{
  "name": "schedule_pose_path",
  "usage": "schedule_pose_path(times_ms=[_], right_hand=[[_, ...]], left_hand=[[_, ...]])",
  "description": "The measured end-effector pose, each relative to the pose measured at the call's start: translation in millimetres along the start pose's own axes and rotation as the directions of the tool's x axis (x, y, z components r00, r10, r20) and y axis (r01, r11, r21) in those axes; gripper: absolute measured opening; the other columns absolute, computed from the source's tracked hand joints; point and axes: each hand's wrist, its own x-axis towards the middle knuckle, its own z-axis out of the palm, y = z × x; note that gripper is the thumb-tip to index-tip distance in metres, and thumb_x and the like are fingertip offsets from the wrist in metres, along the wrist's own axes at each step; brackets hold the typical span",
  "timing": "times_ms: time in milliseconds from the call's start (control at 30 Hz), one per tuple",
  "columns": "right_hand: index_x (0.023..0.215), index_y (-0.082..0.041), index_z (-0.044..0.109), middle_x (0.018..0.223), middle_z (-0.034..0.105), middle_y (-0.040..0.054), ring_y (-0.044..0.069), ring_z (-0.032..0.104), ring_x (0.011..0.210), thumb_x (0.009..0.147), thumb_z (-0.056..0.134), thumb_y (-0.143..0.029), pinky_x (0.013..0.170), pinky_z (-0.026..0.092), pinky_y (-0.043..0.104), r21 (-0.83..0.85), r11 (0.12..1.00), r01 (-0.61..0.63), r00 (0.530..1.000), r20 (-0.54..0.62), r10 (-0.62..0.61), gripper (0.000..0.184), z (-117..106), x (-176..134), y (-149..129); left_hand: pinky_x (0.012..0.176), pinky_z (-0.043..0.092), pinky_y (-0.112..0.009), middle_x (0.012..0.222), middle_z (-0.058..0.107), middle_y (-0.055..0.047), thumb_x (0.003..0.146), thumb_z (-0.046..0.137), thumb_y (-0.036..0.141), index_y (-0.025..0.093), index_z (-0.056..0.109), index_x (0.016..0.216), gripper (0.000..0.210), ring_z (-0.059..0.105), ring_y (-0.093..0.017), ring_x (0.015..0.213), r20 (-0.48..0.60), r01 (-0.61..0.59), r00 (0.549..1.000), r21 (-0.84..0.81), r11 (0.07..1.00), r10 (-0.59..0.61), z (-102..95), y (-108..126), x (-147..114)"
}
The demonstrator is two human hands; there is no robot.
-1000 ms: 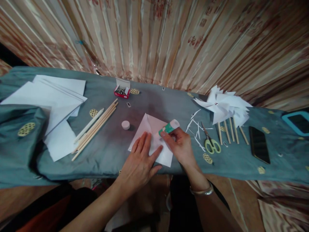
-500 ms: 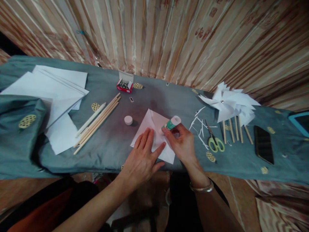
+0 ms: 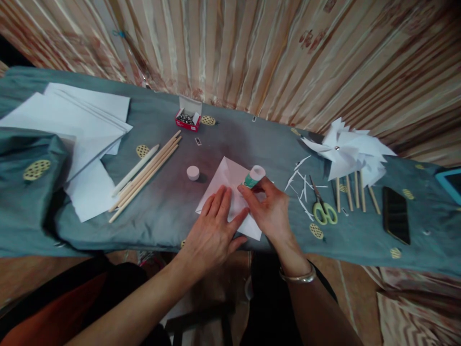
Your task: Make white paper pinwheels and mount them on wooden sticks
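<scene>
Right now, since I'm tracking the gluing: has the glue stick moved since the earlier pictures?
Yes: the glue stick has tipped left, its top nearer the cap.

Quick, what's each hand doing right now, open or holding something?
Left hand: open, fingers spread flat on the white paper.
Right hand: closed, holding the green-and-white glue stick over the paper.

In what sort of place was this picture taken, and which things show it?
Probably a craft spot in a home: a patterned curtain hangs behind a cloth-covered table, paper pinwheels lie on it, and the right hand holds what looks like a glue stick.
</scene>
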Motion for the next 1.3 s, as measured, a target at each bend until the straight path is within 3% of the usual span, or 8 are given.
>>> schedule_pose_path(times_ms=[833,1300], right_hand=[[0.089,-0.020,0.064,0.080,0.067,0.0049,0.021,0.062,0.077,0.087,0.059,-0.041,0.071,0.047,0.032,-0.088,0.984,0.156,0.987,0.060,-0.151,0.022,0,-7,-5],[0.098,-0.021,0.062,0.091,0.068,0.0060,0.022,0.064,0.087,0.089,0.058,-0.041,0.078,0.050,0.035,-0.020,0.979,0.203,0.973,0.120,-0.200,0.022,-8,-12,1]], left_hand=[[0.109,0.031,-0.060,0.148,0.036,-0.026,0.083,0.064,0.047,0.014,0.057,0.123,0.052,0.024,-0.046,0.141,0.042,0.005,0.999,-0.016,1.000,-0.004,-5.6,1,1],[0.110,0.031,-0.059,0.151,0.032,-0.024,0.081,0.066,0.049,0.016,0.052,0.129,0.060,0.024,-0.044,0.141,0.047,0.017,0.999,-0.004,1.000,-0.017,-4.9,1,2]])
